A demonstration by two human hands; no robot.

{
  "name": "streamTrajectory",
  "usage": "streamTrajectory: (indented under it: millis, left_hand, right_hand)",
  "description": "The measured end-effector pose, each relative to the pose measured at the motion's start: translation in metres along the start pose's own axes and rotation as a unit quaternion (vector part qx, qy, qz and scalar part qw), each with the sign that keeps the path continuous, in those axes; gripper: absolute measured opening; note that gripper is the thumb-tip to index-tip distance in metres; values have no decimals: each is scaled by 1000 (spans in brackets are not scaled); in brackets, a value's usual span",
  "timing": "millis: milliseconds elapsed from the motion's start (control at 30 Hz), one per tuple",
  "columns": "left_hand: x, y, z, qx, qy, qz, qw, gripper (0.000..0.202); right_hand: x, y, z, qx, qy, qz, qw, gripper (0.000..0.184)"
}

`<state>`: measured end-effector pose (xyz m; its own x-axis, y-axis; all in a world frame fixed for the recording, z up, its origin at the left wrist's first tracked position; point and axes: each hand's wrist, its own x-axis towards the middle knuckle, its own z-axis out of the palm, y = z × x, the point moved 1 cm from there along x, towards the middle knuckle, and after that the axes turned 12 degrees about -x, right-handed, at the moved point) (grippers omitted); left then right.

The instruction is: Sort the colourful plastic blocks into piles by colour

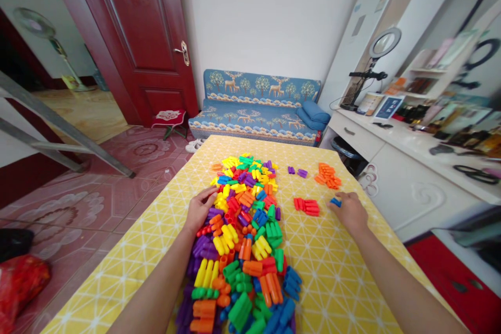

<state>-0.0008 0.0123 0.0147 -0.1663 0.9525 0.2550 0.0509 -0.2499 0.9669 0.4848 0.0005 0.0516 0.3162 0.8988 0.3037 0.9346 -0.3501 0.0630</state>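
Note:
A long heap of plastic peg blocks (245, 229) in many colours lies down the middle of a table covered with a yellow patterned cloth (332, 266). My left hand (200, 207) rests on the heap's left edge, fingers curled against the blocks. My right hand (348, 211) lies on the cloth to the right, fingers closed on a blue block (335, 201). Small sorted groups sit near it: red blocks (307, 206), orange blocks (327, 175) and two purple blocks (297, 171).
A white desk (395, 167) with a ring light (385, 43) and bottles stands close on the right. A blue sofa (258, 107) is behind the table, with a red door (144, 36) to its left. A metal ladder (58, 130) leans at the left over the tiled floor.

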Motion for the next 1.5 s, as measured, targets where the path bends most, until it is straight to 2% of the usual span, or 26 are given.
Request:
streamTrajectory:
  millis: [67,133,233,333,400,533,700,833,967,1067,1200,1333,1433,1500]
  left_hand:
    - [0,-1,0,2,0,1,1000,45]
    - [0,-2,-1,7,1,3,1000,45]
    - [1,-3,-2,15,5,3,1000,44]
    - [1,-2,-2,15,5,6,1000,44]
    - [0,0,-1,12,1,9,1000,43]
    - [0,2,-1,9,3,4,1000,42]
    - [0,0,-1,11,0,6,1000,41]
    - [1,-1,-2,12,-1,5,1000,40]
    - [0,1,-1,12,2,3,1000,41]
    - [0,1,-1,15,3,6,1000,40]
    - [1,-1,-1,11,2,9,1000,39]
    - [1,-2,-1,8,3,13,1000,38]
    - [1,-1,-1,13,1,13,1000,38]
    - [1,-1,-1,16,0,12,1000,38]
  right_hand:
    - [-12,-18,-13,63,65,1,996,42]
    - [-29,-43,-25,168,87,-53,980,38]
    - [-60,-86,-39,315,18,-193,929,29]
    - [-86,-122,-46,371,-52,-277,885,39]
    - [-96,-138,-47,377,-74,-286,878,46]
    - [-101,-155,-45,364,-94,-250,892,50]
    - [-101,-166,-43,369,-54,-221,901,25]
    - [-100,-160,-36,424,-24,-189,886,14]
    - [-100,-133,-23,473,-11,-146,869,13]
    - [-103,-105,-10,462,-22,-121,878,19]
    - [-110,-74,2,412,-42,-104,904,25]
    - [-111,-57,-5,350,-53,-166,920,47]
    - [-111,-47,-19,285,-70,-242,925,44]
    - [-112,-39,-29,245,-89,-263,929,37]
